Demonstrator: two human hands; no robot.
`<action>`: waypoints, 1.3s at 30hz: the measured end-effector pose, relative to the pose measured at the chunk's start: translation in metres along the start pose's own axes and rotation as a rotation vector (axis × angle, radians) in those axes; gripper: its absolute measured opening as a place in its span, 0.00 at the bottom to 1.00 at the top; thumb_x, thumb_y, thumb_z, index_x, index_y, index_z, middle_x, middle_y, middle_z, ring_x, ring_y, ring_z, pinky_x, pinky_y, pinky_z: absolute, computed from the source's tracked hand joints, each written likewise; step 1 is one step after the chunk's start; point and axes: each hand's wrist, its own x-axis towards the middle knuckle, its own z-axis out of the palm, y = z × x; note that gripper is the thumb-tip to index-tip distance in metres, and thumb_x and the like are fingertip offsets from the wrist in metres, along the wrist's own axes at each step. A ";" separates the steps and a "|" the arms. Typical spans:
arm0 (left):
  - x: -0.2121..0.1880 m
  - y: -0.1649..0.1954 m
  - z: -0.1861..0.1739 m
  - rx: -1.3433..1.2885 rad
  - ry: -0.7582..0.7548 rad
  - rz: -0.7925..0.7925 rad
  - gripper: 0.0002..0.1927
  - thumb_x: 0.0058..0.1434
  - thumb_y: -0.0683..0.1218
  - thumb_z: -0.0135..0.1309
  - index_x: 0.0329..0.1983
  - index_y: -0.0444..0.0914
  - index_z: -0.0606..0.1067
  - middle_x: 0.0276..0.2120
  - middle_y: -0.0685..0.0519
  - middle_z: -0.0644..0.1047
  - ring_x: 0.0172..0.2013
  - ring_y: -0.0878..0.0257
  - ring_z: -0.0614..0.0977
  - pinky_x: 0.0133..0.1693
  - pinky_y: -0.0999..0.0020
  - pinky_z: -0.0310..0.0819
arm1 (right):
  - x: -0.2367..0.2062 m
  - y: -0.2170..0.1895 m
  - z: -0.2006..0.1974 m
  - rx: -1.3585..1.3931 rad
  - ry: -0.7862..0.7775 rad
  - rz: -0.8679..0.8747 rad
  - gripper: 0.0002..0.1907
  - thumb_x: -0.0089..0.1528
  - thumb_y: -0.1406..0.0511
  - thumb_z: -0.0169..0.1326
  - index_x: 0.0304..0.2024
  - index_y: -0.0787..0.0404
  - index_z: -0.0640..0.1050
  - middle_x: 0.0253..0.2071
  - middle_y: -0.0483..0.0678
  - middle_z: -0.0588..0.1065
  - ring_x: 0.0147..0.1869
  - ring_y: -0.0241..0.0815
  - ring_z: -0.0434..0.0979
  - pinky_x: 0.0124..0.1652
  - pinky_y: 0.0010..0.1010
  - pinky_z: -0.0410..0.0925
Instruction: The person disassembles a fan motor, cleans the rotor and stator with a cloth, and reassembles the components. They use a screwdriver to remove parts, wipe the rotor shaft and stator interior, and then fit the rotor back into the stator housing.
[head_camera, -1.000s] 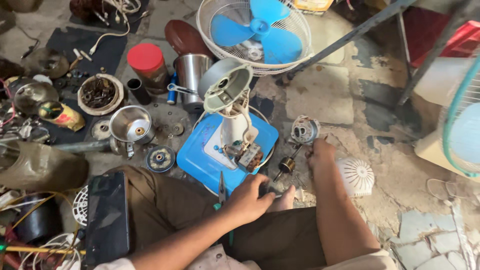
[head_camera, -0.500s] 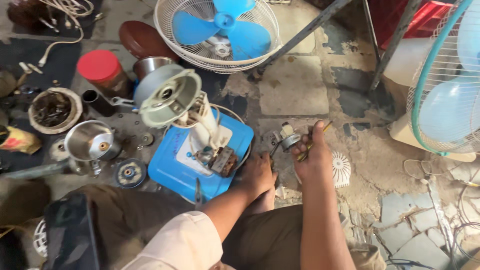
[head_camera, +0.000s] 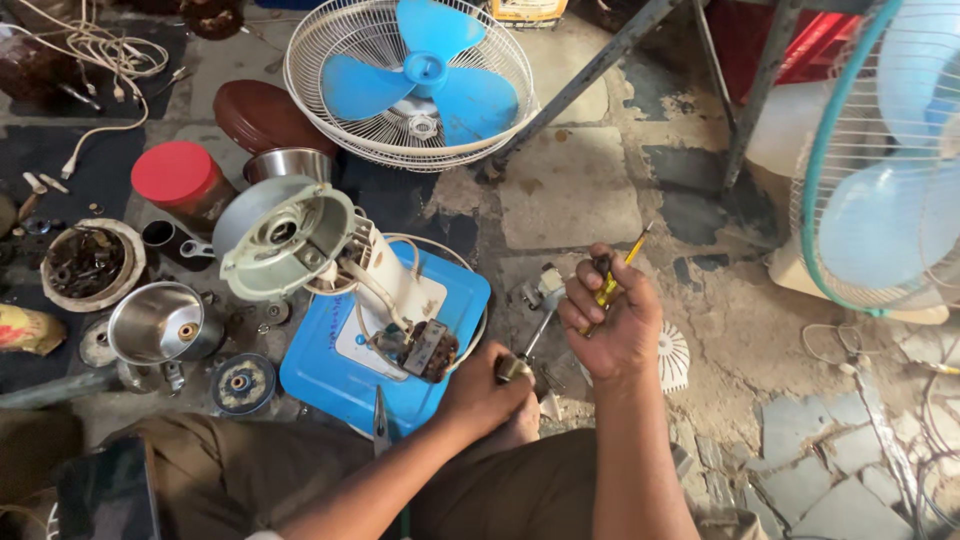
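Right hand (head_camera: 612, 325) is clamped on a yellow screwdriver (head_camera: 618, 272), tip up and away from the work; left hand (head_camera: 487, 393) is closed on the lower end of a small metal shaft part (head_camera: 538, 318) lying on the floor (head_camera: 570, 190) just right of the blue fan base (head_camera: 385, 350). Best practice here, as I judge it: pin the part flat with the left, flip the screwdriver tip-down, and seat it square before turning. Keep clear of the loose switch block (head_camera: 430, 348) and its wires on the base.
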 end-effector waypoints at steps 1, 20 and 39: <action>-0.006 0.003 -0.006 -0.123 0.002 0.040 0.17 0.55 0.51 0.61 0.40 0.35 0.76 0.28 0.47 0.81 0.30 0.56 0.83 0.36 0.58 0.78 | 0.000 0.000 -0.003 -0.018 0.026 -0.017 0.13 0.67 0.58 0.55 0.49 0.59 0.76 0.32 0.42 0.69 0.25 0.31 0.60 0.27 0.25 0.57; -0.079 0.130 -0.119 -0.918 -0.274 0.457 0.23 0.68 0.42 0.57 0.62 0.37 0.63 0.54 0.48 0.75 0.53 0.62 0.78 0.56 0.65 0.73 | -0.097 0.056 0.039 -0.241 0.139 -0.194 0.10 0.66 0.67 0.57 0.50 0.57 0.76 0.39 0.46 0.76 0.23 0.32 0.65 0.24 0.25 0.61; -0.101 0.128 -0.142 -1.020 -0.216 0.556 0.24 0.68 0.38 0.58 0.61 0.38 0.60 0.57 0.42 0.76 0.62 0.51 0.78 0.67 0.53 0.70 | -0.133 0.055 0.097 -0.687 0.111 -0.413 0.17 0.58 0.77 0.63 0.50 0.69 0.79 0.36 0.50 0.77 0.27 0.32 0.72 0.26 0.21 0.64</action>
